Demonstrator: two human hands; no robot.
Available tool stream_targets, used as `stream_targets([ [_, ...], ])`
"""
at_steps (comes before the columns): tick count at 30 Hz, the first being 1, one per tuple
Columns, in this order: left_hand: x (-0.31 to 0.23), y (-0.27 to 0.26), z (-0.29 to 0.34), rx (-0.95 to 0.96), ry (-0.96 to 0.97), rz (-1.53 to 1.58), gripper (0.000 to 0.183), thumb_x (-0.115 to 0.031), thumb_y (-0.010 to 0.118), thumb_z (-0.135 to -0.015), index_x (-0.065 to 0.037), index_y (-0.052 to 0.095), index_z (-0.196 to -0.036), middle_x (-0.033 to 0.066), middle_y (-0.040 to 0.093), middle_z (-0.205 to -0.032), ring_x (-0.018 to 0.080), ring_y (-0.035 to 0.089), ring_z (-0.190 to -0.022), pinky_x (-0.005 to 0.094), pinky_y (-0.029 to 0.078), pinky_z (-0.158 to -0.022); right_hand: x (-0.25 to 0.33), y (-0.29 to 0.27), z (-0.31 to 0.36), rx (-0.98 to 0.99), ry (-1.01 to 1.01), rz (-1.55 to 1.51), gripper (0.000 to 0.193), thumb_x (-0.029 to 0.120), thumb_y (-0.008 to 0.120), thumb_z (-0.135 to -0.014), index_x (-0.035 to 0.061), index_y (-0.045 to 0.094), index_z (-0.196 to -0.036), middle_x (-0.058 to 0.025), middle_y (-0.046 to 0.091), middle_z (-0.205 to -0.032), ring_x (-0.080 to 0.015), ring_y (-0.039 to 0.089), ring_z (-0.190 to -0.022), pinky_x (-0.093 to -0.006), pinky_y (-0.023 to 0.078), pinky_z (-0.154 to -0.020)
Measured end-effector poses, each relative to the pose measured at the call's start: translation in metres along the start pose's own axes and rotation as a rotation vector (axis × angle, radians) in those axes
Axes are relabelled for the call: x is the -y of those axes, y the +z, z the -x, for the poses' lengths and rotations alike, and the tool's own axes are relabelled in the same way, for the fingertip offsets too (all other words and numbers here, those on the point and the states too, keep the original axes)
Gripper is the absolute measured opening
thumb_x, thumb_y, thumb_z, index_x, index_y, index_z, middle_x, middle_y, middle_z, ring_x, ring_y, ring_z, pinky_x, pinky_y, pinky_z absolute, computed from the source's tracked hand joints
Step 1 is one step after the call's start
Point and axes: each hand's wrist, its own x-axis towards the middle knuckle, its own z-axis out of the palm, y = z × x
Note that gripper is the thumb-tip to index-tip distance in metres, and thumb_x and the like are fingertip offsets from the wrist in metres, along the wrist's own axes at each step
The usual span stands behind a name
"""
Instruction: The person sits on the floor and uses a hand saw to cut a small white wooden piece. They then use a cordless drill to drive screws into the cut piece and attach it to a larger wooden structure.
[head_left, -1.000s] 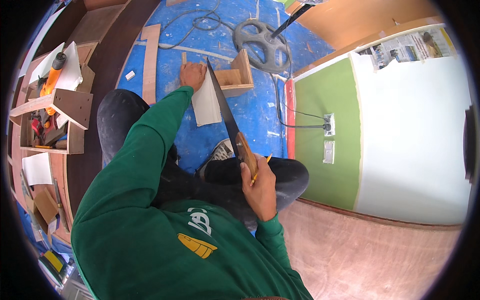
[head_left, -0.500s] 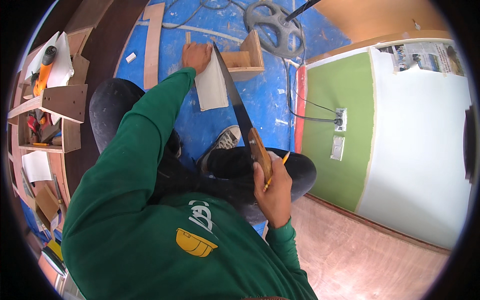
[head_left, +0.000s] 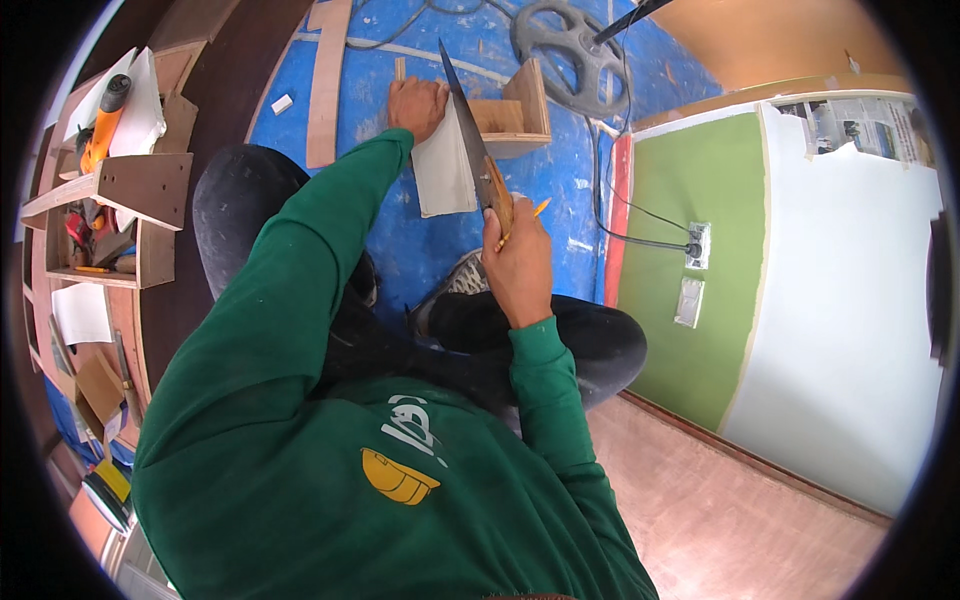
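My right hand is wrapped round the wooden handle of a handsaw, whose dark blade points away from me. A yellow pencil sticks out from the same hand. The blade runs along the right side of a pale white board; whether its teeth touch the board I cannot tell. My left hand presses on the board's far left part, fingers bent over its edge and partly hidden. Just beyond that hand, the end of a thin wood strip shows. An open wooden box frame stands right of the blade.
A long plank and a small white block lie on the blue floor. A grey round base stands far right. A cable runs to a wall socket. Left is a wooden toolbox.
My right hand has pushed the saw forward and up along the board, away from my knee. My left hand stays on the board. The whole view has shifted slightly.
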Motion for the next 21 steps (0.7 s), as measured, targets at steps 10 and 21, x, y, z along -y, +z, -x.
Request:
stream_targets([
  [10, -0.002, 0.01, 0.001, -0.017, 0.019, -0.042, 0.05, -0.039, 0.043, -0.114, -0.009, 0.078, -0.093, 0.0117, 0.077, -0.092, 0.0316, 0.067, -0.099, 0.0485, 0.042, -0.097, 0.043, -0.099, 0.117, 0.041, 0.108, 0.004, 0.036, 0.013, 0.068, -0.104, -0.0027, 0.059, -0.134, -0.0323, 0.068, -0.11, -0.0536, 0.067, -0.1, -0.0537, 0.055, -0.083],
  [21, 0.006, 0.007, 0.001, -0.021, -0.003, -0.016, 0.052, -0.039, 0.043, -0.115, -0.007, 0.077, -0.093, 0.0123, 0.075, -0.089, 0.0331, 0.067, -0.097, 0.0499, 0.044, -0.095, 0.011, -0.032, 0.041, 0.005, 0.019, -0.015, 0.029, 0.013, 0.067, -0.103, -0.0028, 0.059, -0.126, -0.0318, 0.069, -0.101, -0.0541, 0.067, -0.093, -0.0563, 0.053, -0.078],
])
